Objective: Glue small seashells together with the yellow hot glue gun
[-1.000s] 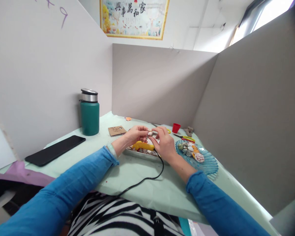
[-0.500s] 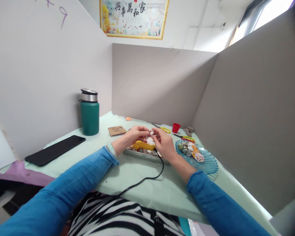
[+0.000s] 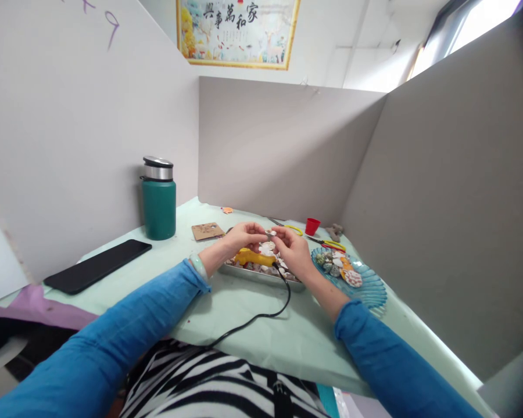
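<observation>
Both my left hand (image 3: 247, 237) and my right hand (image 3: 291, 248) pinch a small whitish piece (image 3: 270, 233), perhaps a shell, between their fingertips. They hold it above a metal tray (image 3: 261, 277) filled with shell-like pieces. Lying across the tray is a yellow tool (image 3: 255, 257), a glue gun by its look, with a black cord (image 3: 257, 317) running toward my lap. To the right of my right hand, a blue glass plate (image 3: 375, 290) carries shells in white, orange and green.
A green bottle (image 3: 159, 209) and black phone (image 3: 98, 266) are at left. A brown card (image 3: 207, 231) lies behind my left hand. Toward the back right are a red cup (image 3: 312, 226) and yellow-handled scissors (image 3: 332, 245). Grey partitions (image 3: 283, 145) enclose the table.
The small piece has been turned between my fingertips. My right hand has shifted slightly right, uncovering more of the tray's right end.
</observation>
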`<state>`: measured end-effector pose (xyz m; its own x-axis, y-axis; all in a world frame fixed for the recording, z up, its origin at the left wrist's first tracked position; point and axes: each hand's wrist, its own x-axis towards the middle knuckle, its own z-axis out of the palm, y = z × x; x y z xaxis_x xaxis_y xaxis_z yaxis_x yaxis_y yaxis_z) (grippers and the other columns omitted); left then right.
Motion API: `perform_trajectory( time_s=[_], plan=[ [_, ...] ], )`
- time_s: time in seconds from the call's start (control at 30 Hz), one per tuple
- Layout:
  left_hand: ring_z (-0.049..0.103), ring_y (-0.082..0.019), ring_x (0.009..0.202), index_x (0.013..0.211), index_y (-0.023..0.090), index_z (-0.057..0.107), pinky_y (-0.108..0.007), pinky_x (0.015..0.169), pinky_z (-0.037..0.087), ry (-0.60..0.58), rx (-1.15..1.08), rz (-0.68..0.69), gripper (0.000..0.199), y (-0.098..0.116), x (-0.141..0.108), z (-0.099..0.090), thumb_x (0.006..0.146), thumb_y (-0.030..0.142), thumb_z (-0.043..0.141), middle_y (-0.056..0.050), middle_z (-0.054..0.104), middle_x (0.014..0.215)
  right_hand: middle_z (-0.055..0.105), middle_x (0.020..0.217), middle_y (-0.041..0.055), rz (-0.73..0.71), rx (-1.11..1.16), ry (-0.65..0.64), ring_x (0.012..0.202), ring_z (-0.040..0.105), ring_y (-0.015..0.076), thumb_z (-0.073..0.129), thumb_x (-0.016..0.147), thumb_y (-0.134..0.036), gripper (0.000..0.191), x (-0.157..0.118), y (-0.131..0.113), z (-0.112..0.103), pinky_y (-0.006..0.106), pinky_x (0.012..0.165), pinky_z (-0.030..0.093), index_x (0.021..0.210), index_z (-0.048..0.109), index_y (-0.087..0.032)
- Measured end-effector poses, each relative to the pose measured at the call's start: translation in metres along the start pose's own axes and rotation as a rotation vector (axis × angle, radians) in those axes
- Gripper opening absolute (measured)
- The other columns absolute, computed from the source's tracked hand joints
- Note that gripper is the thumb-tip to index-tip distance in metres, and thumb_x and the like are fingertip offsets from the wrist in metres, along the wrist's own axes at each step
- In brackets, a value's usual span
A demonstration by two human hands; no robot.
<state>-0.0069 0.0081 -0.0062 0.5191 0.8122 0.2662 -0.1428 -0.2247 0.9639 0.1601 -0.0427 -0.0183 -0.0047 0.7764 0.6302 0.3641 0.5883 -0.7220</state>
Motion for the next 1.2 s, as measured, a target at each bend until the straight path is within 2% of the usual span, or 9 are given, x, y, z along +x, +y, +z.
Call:
perform_trajectory(
  time_s=[0.13, 0.27, 0.53, 0.67, 0.8, 1.03, 1.2],
  plan=[
    [0.058, -0.008, 0.050, 0.095, 0.015, 0.054, -0.022, 0.051, 0.048, 0.009, 0.031, 0.049, 0.042, -0.0018, 0.0003, 0.0004, 0.064, 0.030, 0.078, 0.001, 0.062, 0.072, 0.064, 0.072, 0.0010, 0.076, 0.070, -0.030, 0.051, 0.057, 0.0112, 0.057, 0.078, -0.035, 0.029, 0.0019, 0.0038, 0.0006, 0.023, 0.048, 0.044, 0.100, 0.063, -0.017],
    [0.058, -0.008, 0.053, 0.093, 0.015, 0.056, -0.022, 0.052, 0.048, -0.029, 0.069, 0.074, 0.038, -0.0026, 0.0002, 0.0003, 0.067, 0.032, 0.076, 0.000, 0.062, 0.072, 0.063, 0.069, 0.0007, 0.110, 0.090, -0.063, 0.049, 0.056, 0.0112, 0.057, 0.077, -0.037, 0.030, 0.0016, 0.0034, 0.0012, 0.022, 0.043, 0.041, 0.098, 0.064, -0.017],
    [0.056, -0.008, 0.050, 0.085, 0.013, 0.057, -0.024, 0.053, 0.049, -0.034, 0.096, 0.070, 0.036, -0.0021, 0.0004, 0.0012, 0.068, 0.040, 0.074, 0.001, 0.059, 0.061, 0.066, 0.076, 0.0020, 0.042, -0.034, -0.017, 0.052, 0.057, 0.0119, 0.053, 0.082, -0.042, 0.031, -0.0006, 0.0040, -0.0024, 0.025, 0.053, 0.046, 0.097, 0.065, -0.018],
    [0.056, -0.008, 0.050, 0.085, 0.013, 0.057, -0.024, 0.053, 0.049, -0.029, 0.109, 0.070, 0.036, -0.0029, 0.0009, 0.0010, 0.068, 0.040, 0.073, -0.001, 0.062, 0.067, 0.065, 0.071, 0.0008, 0.026, -0.076, -0.012, 0.053, 0.057, 0.0127, 0.053, 0.083, -0.043, 0.030, -0.0016, 0.0025, -0.0030, 0.025, 0.053, 0.044, 0.095, 0.065, -0.019],
    [0.057, -0.008, 0.050, 0.086, 0.012, 0.058, -0.023, 0.053, 0.049, -0.022, 0.120, 0.062, 0.036, -0.0009, 0.0003, 0.0020, 0.069, 0.040, 0.072, -0.004, 0.066, 0.076, 0.066, 0.074, 0.0018, 0.020, -0.073, -0.016, 0.053, 0.056, 0.0127, 0.052, 0.083, -0.043, 0.031, -0.0021, -0.0001, -0.0029, 0.025, 0.052, 0.044, 0.096, 0.065, -0.019],
    [0.058, -0.008, 0.048, 0.082, 0.012, 0.055, -0.025, 0.054, 0.050, -0.020, 0.060, 0.036, 0.035, 0.0060, -0.0042, 0.0037, 0.069, 0.039, 0.073, -0.004, 0.066, 0.074, 0.067, 0.077, 0.0030, 0.015, -0.102, -0.012, 0.055, 0.058, 0.0133, 0.054, 0.082, -0.044, 0.032, -0.0016, 0.0030, -0.0023, 0.026, 0.054, 0.047, 0.099, 0.064, -0.018],
    [0.058, -0.008, 0.048, 0.083, 0.013, 0.055, -0.023, 0.052, 0.049, -0.044, 0.055, 0.031, 0.038, 0.0044, -0.0034, 0.0031, 0.066, 0.040, 0.075, -0.003, 0.066, 0.073, 0.068, 0.081, 0.0045, -0.008, -0.101, -0.014, 0.059, 0.059, 0.0141, 0.055, 0.082, -0.042, 0.028, -0.0019, 0.0020, -0.0012, 0.025, 0.053, 0.047, 0.094, 0.064, -0.018]
  ],
)
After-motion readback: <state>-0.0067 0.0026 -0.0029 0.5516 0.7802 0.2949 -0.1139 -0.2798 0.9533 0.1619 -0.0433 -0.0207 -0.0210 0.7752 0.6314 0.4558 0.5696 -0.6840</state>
